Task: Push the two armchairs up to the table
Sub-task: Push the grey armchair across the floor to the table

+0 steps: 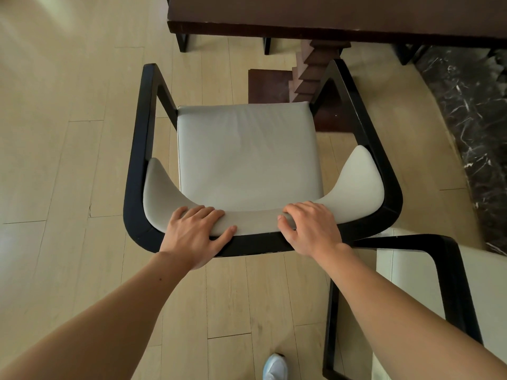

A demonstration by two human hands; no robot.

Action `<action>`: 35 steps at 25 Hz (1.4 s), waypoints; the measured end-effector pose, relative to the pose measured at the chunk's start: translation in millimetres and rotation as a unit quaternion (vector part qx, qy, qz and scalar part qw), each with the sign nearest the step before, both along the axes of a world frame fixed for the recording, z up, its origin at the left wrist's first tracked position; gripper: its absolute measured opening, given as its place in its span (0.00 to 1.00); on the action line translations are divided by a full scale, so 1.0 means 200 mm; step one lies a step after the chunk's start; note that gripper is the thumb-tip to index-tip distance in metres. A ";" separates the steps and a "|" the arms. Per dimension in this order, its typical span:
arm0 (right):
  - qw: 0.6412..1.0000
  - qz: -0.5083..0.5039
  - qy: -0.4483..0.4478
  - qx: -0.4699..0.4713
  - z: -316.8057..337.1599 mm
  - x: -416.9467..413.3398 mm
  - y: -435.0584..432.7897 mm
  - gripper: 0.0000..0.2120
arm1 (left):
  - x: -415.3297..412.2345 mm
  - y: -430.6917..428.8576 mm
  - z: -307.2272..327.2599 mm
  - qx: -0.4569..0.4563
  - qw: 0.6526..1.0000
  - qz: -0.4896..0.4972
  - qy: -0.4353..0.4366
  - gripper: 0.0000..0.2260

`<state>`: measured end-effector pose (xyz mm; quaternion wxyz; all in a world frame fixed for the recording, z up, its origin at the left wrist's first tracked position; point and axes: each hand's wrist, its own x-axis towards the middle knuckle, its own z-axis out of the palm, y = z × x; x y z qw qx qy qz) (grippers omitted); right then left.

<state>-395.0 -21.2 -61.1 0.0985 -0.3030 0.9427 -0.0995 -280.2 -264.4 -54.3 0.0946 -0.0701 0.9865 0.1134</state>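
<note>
Both hands (left hand (193,234), right hand (311,229)) grip armchair (249,152) backrest, facing table (337,16).

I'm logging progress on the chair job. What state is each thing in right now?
Armchair: upright, seat empty, facing the table, not yet pushed under it.
Second armchair: at the right edge, only partly in view, behind the first one.
Table: standing, its edge ahead of the armchair.
Left hand: gripping the backrest top.
Right hand: gripping the backrest top.

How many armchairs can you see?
2. One armchair faces the table, with the left hand and right hand on its backrest. A second armchair sits bottom right, partly cut off.
</note>
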 end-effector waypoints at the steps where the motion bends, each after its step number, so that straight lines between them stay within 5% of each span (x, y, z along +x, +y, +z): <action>1: 1.000 -0.001 -0.001 -0.001 0.00 -0.03 -0.01 0.22 | -0.03 -0.01 0.00 -0.001 1.000 0.002 0.001 0.31; 35: 1.000 -0.007 0.008 -0.023 -0.01 -0.44 -0.20 0.22 | -0.45 -0.20 0.00 -0.002 1.000 -0.001 -0.001 0.29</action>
